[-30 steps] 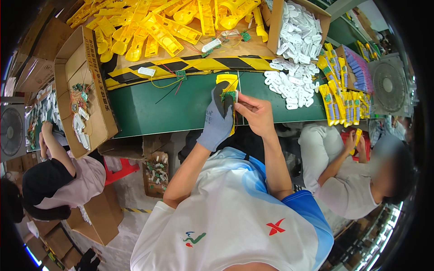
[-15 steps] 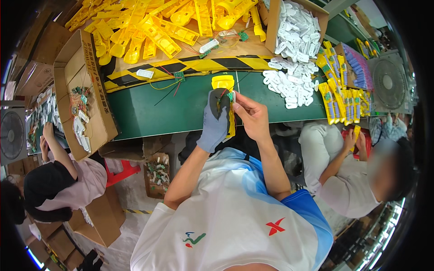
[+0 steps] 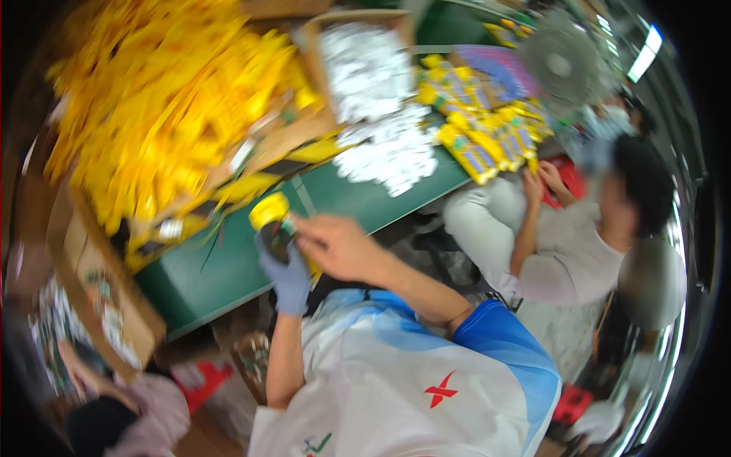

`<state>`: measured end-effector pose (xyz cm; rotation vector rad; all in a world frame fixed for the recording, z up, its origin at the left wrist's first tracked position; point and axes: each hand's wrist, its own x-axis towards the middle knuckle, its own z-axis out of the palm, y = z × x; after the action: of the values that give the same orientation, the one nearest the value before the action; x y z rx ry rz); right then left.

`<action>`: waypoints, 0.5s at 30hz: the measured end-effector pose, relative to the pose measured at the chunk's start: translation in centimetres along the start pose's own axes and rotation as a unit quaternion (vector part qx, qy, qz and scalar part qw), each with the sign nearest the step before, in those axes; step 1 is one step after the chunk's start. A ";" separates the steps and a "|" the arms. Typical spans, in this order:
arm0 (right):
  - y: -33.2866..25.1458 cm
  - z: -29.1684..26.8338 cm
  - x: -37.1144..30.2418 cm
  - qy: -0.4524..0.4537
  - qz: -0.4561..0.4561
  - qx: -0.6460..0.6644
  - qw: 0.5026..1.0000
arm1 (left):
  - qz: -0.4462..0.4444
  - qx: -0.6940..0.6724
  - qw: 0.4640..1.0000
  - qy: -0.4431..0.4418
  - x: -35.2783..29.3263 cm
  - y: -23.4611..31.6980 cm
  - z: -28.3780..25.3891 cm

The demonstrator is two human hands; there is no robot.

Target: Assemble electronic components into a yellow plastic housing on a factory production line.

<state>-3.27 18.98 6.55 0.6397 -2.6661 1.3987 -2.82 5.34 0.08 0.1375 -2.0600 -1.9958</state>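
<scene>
My left hand, in a grey glove with dark fingers, is closed around a yellow plastic casing above the front edge of the green table. The casing's wide end sticks out past the glove, and most of its body is covered by the hand. My bare right hand pinches a small green circuit board at the casing's side. Motion blur hides the exact grip and how the board sits against the casing.
Yellow casings form a large heap at the far left. Behind the hands, loose white plastic parts lie before a cardboard box of more. Filled yellow casings lie right, near a fan and a seated person.
The whole view has turned and shifted, so the table now slants and my hands appear farther left. Both hands keep their hold on the casing and the board.
</scene>
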 end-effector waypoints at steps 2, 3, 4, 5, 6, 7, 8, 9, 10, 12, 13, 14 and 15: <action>-0.8 -0.9 -0.7 -0.076 0.051 0.037 0.995 | 0.058 0.045 0.997 0.004 0.4 1.8 0.3; -0.3 -0.4 -1.3 -0.089 0.066 0.126 0.986 | 0.063 -0.005 0.998 0.011 0.3 3.0 0.7; 0.0 0.4 -2.2 -0.052 0.064 0.168 0.982 | 0.043 -0.068 0.997 0.023 0.0 2.5 0.7; 0.2 0.8 -2.7 -0.009 0.058 0.211 0.976 | 0.007 -0.152 0.988 0.019 -0.3 3.6 1.5; -0.1 0.6 -2.8 0.009 0.052 0.205 0.977 | -0.025 -0.151 0.988 0.007 -0.5 3.5 1.3; -0.1 0.2 -3.3 0.004 0.085 0.270 0.959 | -0.058 -0.149 0.987 -0.007 -0.3 3.8 1.6; -0.1 -0.4 -3.7 -0.001 0.115 0.337 0.935 | -0.048 -0.151 0.987 -0.024 0.1 4.4 2.1; -0.1 -0.9 -4.1 0.012 0.111 0.334 0.936 | -0.061 -0.182 0.980 -0.048 0.0 6.2 2.3; -0.2 -1.6 -4.6 0.006 0.137 0.281 0.950 | -0.076 -0.210 0.972 -0.073 0.2 7.3 2.7; 0.0 -2.2 -5.2 0.038 0.172 0.223 0.959 | -0.018 -0.163 0.984 -0.071 0.8 7.7 3.3; 0.1 -2.3 -5.6 0.048 0.173 0.225 0.958 | 0.036 -0.116 0.991 -0.053 1.0 7.8 3.5; 0.1 -2.4 -5.9 0.083 0.158 0.189 0.966 | 0.023 -0.126 0.989 -0.072 1.1 7.1 3.4; 0.2 -2.4 -6.1 0.108 0.143 0.156 0.971 | 0.020 -0.119 0.990 -0.071 1.0 7.3 3.7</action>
<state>1.93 22.97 6.31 0.1064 -2.4595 1.8639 -3.89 9.02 7.38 -0.0960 -1.8663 -2.2646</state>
